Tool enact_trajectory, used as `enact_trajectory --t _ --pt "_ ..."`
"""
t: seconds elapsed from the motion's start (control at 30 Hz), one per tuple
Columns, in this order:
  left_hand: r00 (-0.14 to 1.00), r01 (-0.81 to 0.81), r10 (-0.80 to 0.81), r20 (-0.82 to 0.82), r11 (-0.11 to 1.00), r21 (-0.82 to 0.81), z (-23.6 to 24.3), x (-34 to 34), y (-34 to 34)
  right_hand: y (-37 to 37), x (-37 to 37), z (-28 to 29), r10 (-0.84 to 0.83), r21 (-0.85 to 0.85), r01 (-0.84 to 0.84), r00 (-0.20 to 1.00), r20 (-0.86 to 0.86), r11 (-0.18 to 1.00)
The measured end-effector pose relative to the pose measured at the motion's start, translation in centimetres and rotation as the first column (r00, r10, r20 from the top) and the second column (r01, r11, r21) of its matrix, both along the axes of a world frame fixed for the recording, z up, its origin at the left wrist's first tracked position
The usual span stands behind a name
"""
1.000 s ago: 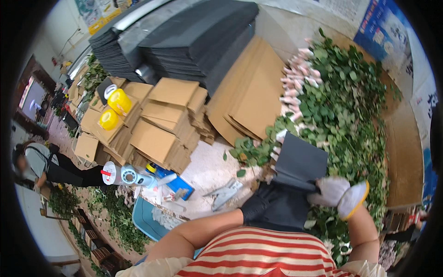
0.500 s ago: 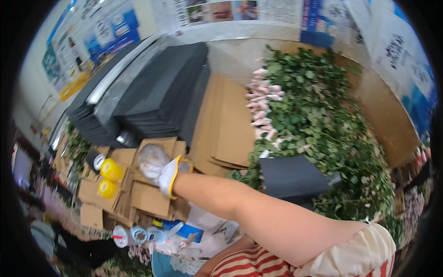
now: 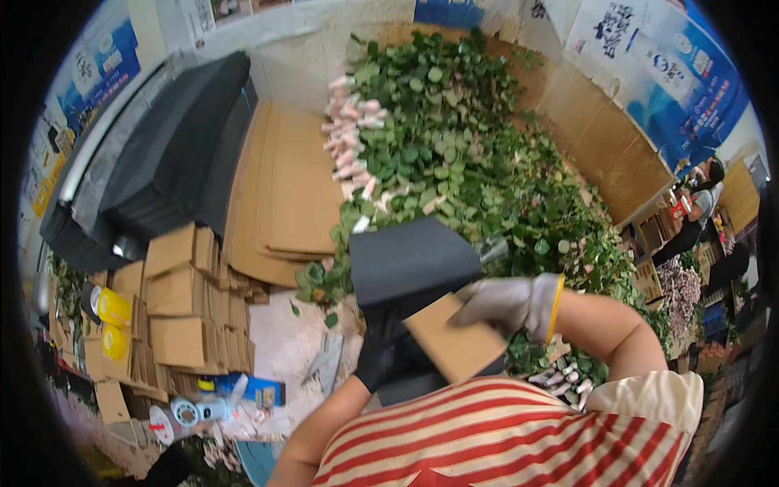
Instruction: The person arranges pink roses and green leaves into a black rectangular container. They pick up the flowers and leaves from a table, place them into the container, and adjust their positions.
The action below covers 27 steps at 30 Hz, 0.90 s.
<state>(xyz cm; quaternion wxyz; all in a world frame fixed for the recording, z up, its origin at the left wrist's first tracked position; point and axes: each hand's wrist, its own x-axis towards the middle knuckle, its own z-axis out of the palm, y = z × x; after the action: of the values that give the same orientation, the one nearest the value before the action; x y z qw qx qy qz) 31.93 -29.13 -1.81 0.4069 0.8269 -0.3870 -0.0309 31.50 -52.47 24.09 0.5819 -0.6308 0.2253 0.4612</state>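
My right hand [image 3: 495,306], in a grey-white glove with a yellow cuff, grips a flat brown cardboard piece [image 3: 456,339] by its upper edge. The cardboard is slightly blurred and lies over dark grey sheets [image 3: 414,258] in front of my body. My left hand [image 3: 378,357], in a black glove, is at the left side of these sheets; its fingers blend into the dark material and cannot be made out. Small stacks of cut cardboard [image 3: 185,304] stand to the left.
Leafy flower stems [image 3: 454,138] with pink-wrapped heads [image 3: 353,134] cover the table's far side. Large cardboard sheets [image 3: 292,187] and a dark foam stack [image 3: 174,154] lie left. Yellow tape rolls [image 3: 114,308], a blue box [image 3: 264,392] and a small light-blue fan [image 3: 199,411] are nearer. Another person [image 3: 702,203] stands far right.
My right hand has moved from the small cardboard stacks back to my front, bringing a cardboard piece over the dark sheets. The view has turned right, and my black-gloved left hand now shows.
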Motion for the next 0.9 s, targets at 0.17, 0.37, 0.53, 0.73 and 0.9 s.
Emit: enact_trajectory --t 0.17,0.37,0.53,0.73,0.9 --pt "0.957 -0.025 0.005 -0.291 0.998 -0.064 0.2 -0.1 -0.1 0.1 1.8 -9.7 0.145 -0.122 -0.136 0.987 0.07 0.983" --pt "0.91 -0.154 0.039 -0.412 0.956 -0.249 2.0 0.3 3.4 2.3 2.0 -15.7 0.282 -0.279 -0.204 0.918 0.277 0.938" --pt "0.872 -0.457 0.357 -0.335 0.839 -0.294 7.4 -1.2 6.9 2.4 2.3 -15.0 0.286 -0.309 -0.17 0.878 0.384 0.936" --pt "0.97 0.16 -0.136 -0.204 0.981 0.107 4.6 0.6 1.8 3.1 3.1 -11.8 0.696 -0.633 -0.428 0.672 0.255 0.645" --pt "0.76 0.194 -0.233 -0.607 0.972 -0.131 1.8 1.3 0.6 1.5 3.2 -4.5 0.766 -0.76 -0.191 -0.059 0.641 0.621"
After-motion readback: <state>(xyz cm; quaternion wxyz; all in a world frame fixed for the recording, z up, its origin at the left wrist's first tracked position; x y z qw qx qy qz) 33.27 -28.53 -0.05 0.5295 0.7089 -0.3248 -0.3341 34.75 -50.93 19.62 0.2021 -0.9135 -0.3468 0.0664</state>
